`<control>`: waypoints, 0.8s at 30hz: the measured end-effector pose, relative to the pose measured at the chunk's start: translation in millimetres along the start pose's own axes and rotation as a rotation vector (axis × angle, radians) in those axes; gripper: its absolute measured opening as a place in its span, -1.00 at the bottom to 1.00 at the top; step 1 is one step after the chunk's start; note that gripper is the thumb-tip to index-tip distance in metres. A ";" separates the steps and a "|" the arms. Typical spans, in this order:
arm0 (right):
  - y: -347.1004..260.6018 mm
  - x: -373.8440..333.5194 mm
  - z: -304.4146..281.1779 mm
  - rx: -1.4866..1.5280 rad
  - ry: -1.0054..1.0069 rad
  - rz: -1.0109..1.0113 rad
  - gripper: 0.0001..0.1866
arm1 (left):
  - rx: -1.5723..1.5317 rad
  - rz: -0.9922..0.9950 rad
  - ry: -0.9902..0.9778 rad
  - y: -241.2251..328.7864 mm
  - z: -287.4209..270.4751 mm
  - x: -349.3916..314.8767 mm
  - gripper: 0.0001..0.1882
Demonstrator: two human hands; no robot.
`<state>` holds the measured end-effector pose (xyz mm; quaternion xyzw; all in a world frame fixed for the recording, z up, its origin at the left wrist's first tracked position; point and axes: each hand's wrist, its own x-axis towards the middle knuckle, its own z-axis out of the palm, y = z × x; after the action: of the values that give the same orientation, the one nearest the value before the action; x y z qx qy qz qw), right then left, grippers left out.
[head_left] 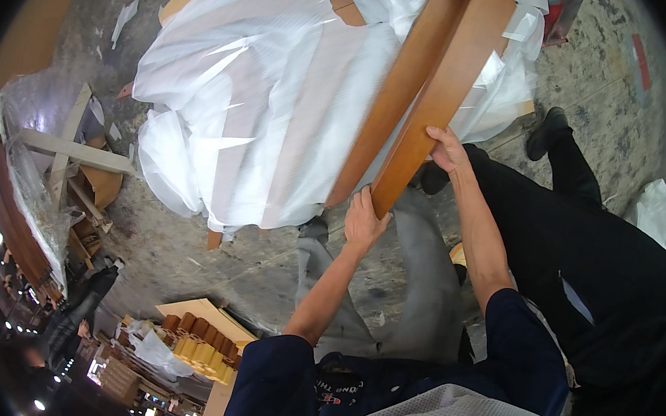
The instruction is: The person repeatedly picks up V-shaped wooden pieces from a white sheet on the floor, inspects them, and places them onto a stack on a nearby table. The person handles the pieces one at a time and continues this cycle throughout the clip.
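Observation:
A long brown varnished wooden plank (436, 102) slants across the upper middle, its near end toward me. My left hand (365, 223) is closed round that near end. Farther up, my right hand (447, 150) grips the right edge, thumb on the upper face. Just left of it lies a second brown plank (395, 87), parallel, with a narrow gap between them. White foam wrapping sheet (270, 115) is spread in wrinkles over a stack beneath and beside the planks. Brown wood shows through a gap in the sheet near the top.
Close on my right is a person in black clothes (585, 222). Scrap timber (72, 151) and clear plastic lie on the concrete floor at left. Stacked wooden pieces (202, 343) stand lower left, near another person (73, 324). A white plastic bag (656, 212) lies far right.

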<state>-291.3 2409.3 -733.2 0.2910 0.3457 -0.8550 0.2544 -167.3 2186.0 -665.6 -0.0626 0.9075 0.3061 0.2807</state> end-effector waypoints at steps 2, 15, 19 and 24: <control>8.4 11.0 11.0 -0.044 -0.050 -0.006 -0.44 | 0.001 0.018 0.050 -15.4 4.2 1.4 -0.16; 23.0 22.4 12.2 -0.841 0.353 0.021 -0.39 | 0.229 -0.027 0.071 -59.3 9.4 42.1 -0.14; 85.7 15.4 23.4 -0.529 0.377 0.023 -0.37 | 0.209 -0.152 0.063 -48.4 19.0 33.6 0.00; 153.4 8.8 55.6 -0.474 0.269 0.125 -0.21 | 0.222 -0.188 0.074 -82.5 36.5 29.0 0.04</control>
<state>-217.8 2269.2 -774.2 0.3549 0.5481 -0.6865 0.3198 -150.8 2142.8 -748.3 -0.1272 0.9356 0.1737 0.2799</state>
